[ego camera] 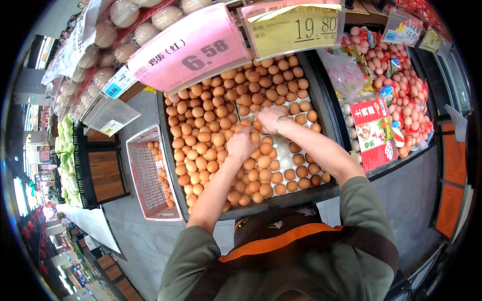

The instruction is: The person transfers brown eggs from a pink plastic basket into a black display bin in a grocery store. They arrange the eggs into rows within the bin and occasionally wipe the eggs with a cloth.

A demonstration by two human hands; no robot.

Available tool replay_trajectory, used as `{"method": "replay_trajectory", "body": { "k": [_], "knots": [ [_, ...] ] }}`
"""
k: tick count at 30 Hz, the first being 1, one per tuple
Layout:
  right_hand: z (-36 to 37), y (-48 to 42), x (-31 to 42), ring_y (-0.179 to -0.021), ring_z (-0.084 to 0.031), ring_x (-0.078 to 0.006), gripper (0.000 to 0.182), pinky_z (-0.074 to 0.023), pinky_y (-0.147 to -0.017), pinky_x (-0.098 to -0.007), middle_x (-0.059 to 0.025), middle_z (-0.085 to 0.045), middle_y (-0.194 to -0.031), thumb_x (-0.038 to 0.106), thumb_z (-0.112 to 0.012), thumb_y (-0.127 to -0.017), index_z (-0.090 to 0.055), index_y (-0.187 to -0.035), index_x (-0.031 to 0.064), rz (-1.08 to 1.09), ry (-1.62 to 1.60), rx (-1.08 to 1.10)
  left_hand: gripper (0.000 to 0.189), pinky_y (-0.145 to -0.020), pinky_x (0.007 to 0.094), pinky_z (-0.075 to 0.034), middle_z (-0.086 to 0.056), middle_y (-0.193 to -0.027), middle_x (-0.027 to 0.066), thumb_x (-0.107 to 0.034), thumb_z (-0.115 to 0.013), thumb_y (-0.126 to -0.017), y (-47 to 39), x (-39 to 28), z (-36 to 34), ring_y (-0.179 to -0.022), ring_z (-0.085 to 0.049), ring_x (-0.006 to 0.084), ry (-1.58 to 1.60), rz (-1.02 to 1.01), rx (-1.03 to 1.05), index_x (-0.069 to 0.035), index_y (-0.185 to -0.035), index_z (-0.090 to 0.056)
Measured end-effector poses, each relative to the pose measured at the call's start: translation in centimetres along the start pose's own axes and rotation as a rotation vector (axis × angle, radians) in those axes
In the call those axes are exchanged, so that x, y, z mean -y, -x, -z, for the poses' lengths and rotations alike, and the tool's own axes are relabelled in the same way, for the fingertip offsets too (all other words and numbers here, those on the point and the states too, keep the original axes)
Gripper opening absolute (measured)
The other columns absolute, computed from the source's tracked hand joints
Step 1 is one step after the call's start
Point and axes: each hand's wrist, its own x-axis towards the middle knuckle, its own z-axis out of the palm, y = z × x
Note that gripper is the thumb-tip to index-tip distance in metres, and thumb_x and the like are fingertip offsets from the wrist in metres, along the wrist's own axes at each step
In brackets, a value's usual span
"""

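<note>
Brown eggs [204, 136] lie piled across the left and middle of a dark-rimmed display bin [327, 113]. On the right side of the bin, a pale egg tray [285, 152] shows bare cups, with eggs seated around them. My left hand [243, 143] rests low among the eggs near the middle, its fingers curled and pointing down. Just right of it and slightly farther away, my right hand [270, 118] reaches down at the edge of the pile, a bracelet at its wrist. The fingertips of both hands are hidden, so I cannot tell whether either holds an egg.
A pink plastic crate [146, 137] with some eggs stands left of the bin. Pink and yellow price signs [190, 49] hang over the far edge. Wrapped egg packs [124, 13] are at upper left. Netted eggs [412, 88] and a red carton [372, 133] fill the right bin.
</note>
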Motion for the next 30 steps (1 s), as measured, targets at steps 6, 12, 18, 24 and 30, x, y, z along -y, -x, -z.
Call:
{"method": "replay_trajectory", "body": {
  "k": [6,12,18,24,30],
  "knots": [
    [-2.0,-1.3,1.4,-0.087,-0.069,-0.0316,0.022,-0.0549,-0.073,-0.0425,-0.0148,-0.071,-0.090,0.014,-0.068,-0.073,-0.068,-0.092,0.0038,0.052,0.034,-0.070,0.041,-0.077,0.0411,-0.054,-0.068,-0.096,0.0135,-0.026,-0.073,-0.073,1.1,0.4,0.3,-0.089,-0.066,0.0309,0.018,-0.014,-0.035,-0.014,-0.111,-0.065],
    [-1.9,-1.6,2.2,-0.089,-0.069,-0.0323,0.028,-0.0544,-0.073,-0.0433,-0.0148,-0.069,-0.096,0.016,-0.065,-0.078,-0.062,-0.103,0.0034,0.030,0.043,-0.064,0.040,-0.076,0.0409,-0.055,-0.067,-0.097,0.0129,-0.023,-0.074,-0.072,1.3,0.9,-0.9,-0.088,-0.066,0.0305,0.009,-0.055,-0.119,-0.014,-0.111,-0.066],
    [-4.2,-2.4,1.5,-0.099,-0.065,-0.0332,0.037,-0.0532,-0.078,-0.0434,-0.0146,-0.061,-0.118,0.012,-0.064,-0.078,-0.060,-0.114,0.0080,0.069,-0.033,-0.114,0.036,-0.072,0.0417,-0.055,-0.067,-0.095,0.0125,-0.026,-0.074,-0.075,0.8,0.6,-0.7,-0.085,-0.067,0.0309,-0.023,-0.013,-0.113,-0.015,-0.109,-0.066],
    [-3.2,-1.9,0.7,-0.104,-0.063,-0.0323,0.059,-0.0511,-0.087,-0.0411,-0.0117,-0.062,-0.121,0.009,-0.066,-0.074,-0.056,-0.131,0.0157,0.013,-0.181,-0.038,0.038,-0.074,0.0416,-0.055,-0.068,-0.098,0.0135,-0.031,-0.075,-0.077,0.2,0.3,0.0,-0.087,-0.067,0.0306,-0.092,0.066,0.003,-0.015,-0.111,-0.067],
    [-4.0,-1.5,-2.6,-0.103,-0.064,-0.0293,0.057,-0.0508,-0.089,-0.0372,-0.0107,-0.068,-0.111,0.013,-0.067,-0.069,-0.060,-0.126,0.0134,-0.032,-0.458,-0.096,0.038,-0.074,0.0415,-0.055,-0.068,-0.097,0.0128,-0.033,-0.074,-0.078,0.4,0.4,0.2,-0.087,-0.068,0.0312,-0.135,0.051,0.009,-0.017,-0.111,-0.065]
  ]
}}
